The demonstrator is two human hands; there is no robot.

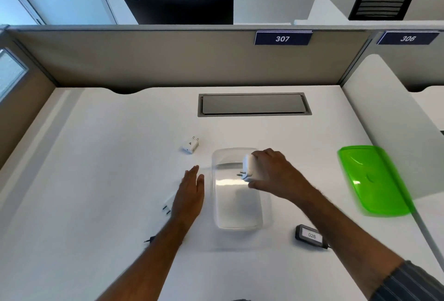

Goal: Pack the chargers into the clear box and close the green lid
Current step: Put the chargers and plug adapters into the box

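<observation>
A white charger (249, 167) is pinched by the right hand (274, 173) over the clear box (240, 223) on the counter (96, 180). The left hand (189, 195) lies flat, holding nothing. The charger is judged light, rigid and smooth, best held by its flat sides.

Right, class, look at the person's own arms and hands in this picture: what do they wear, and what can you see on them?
Both hands are bare: no gloves, rings or watch show on the left hand or the right hand. Both forearms are uncovered as far as the picture shows. Only the right arm shows clothing: a dark sleeve with thin light stripes, at the lower right corner. No sleeve shows on the left arm.
</observation>
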